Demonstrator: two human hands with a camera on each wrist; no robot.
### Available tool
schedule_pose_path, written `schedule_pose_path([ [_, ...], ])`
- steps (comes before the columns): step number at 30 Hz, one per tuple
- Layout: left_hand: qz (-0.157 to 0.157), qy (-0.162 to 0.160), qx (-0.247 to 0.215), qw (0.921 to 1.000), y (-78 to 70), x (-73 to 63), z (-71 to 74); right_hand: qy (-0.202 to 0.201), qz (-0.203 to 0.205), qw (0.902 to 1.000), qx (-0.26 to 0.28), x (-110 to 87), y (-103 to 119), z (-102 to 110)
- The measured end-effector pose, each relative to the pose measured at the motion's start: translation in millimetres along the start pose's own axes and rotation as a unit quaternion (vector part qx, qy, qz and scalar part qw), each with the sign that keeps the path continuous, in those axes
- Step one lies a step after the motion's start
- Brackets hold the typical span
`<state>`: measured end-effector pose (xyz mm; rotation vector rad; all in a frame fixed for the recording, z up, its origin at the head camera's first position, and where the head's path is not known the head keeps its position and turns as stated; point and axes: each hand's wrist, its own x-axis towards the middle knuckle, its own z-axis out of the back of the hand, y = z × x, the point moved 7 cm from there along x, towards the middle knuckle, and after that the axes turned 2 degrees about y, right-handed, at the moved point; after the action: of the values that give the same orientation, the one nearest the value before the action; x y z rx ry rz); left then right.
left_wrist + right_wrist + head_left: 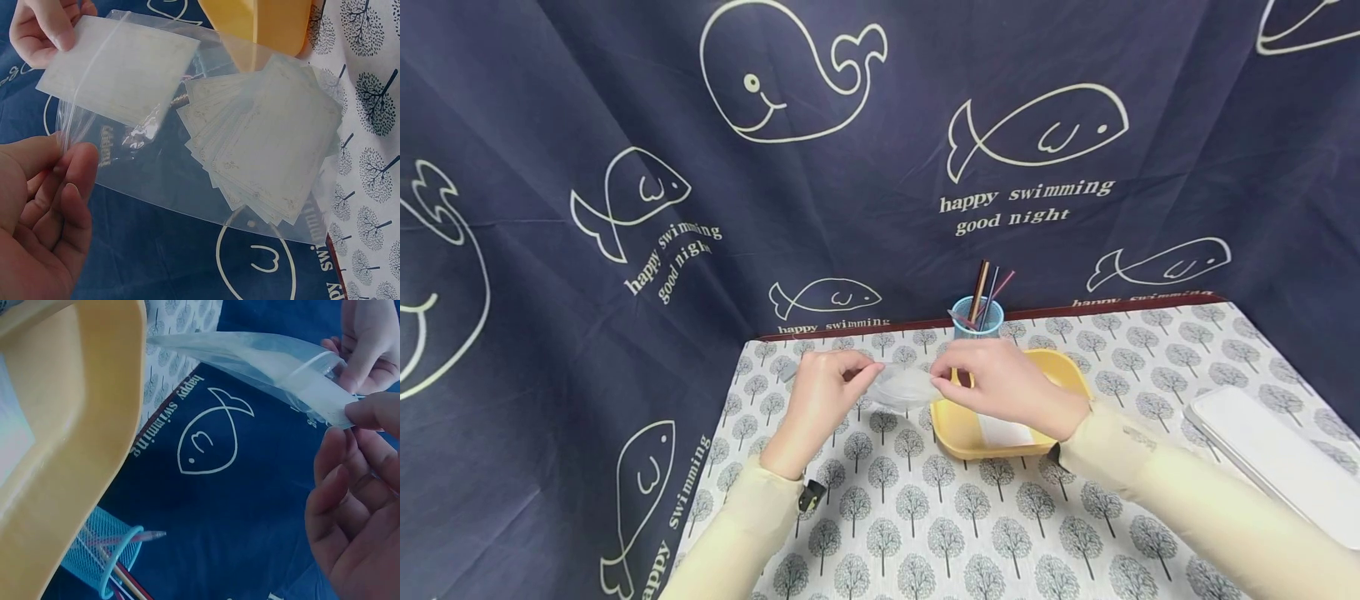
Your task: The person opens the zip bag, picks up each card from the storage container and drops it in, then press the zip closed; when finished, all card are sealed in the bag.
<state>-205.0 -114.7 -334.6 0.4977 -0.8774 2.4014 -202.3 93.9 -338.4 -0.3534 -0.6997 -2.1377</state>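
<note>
— Holding what, with the left hand?
— Pinching the zip mouth of a clear, flat plastic bag, with a fan of pale rectangular paper cards lying inside.
— And with the right hand?
— Grasping by its end one more pale rectangular card, placed across the zip line, partly inside the bag and partly outside.
— Located where, exactly?
— Raised above the white tree-printed surface, in its left half, rather near the far edge.
— Standing around, or in the way?
— Can see just to the right a yellow plastic basket, partly covered by the right hand, with a white flat piece in it. Can see also, near the far edge, a light-blue mesh cup with slim pens; near the right edge, a flat white slab; behind, a dark-blue fish-printed curtain.
</note>
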Motion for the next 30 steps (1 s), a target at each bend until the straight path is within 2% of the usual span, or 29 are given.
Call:
schedule_pose_path([
  [8, -0.006, 0.002, 0.004, 1.0, -1.7, 0.9, -1.4, 0.022, -0.027, 0.9994, -0.011, 6.3, -3.0, -14.0],
  [12, -0.013, 0.003, 0.002, 0.9999, -3.0, 1.0, -3.3, 0.024, -0.019, 0.9994, -0.014, 8.7, -4.0, -18.0],
  [18, -0.019, -0.003, 0.009, 0.9998, -3.8, 1.5, -4.2, 0.057, -0.016, 0.9982, 0.008, 14.3, -6.2, -27.1],
  [25, -0.015, -0.001, 0.008, 0.9999, -3.6, 2.2, -5.0, 0.09, 0.021, 0.9957, -0.002, 22.2, -1.2, -32.2],
  [30, -0.018, -0.005, 0.014, 0.9997, -4.4, 2.7, -5.0, 0.123, 0.006, 0.9923, -0.011, 27.5, -2.5, -36.1],
])
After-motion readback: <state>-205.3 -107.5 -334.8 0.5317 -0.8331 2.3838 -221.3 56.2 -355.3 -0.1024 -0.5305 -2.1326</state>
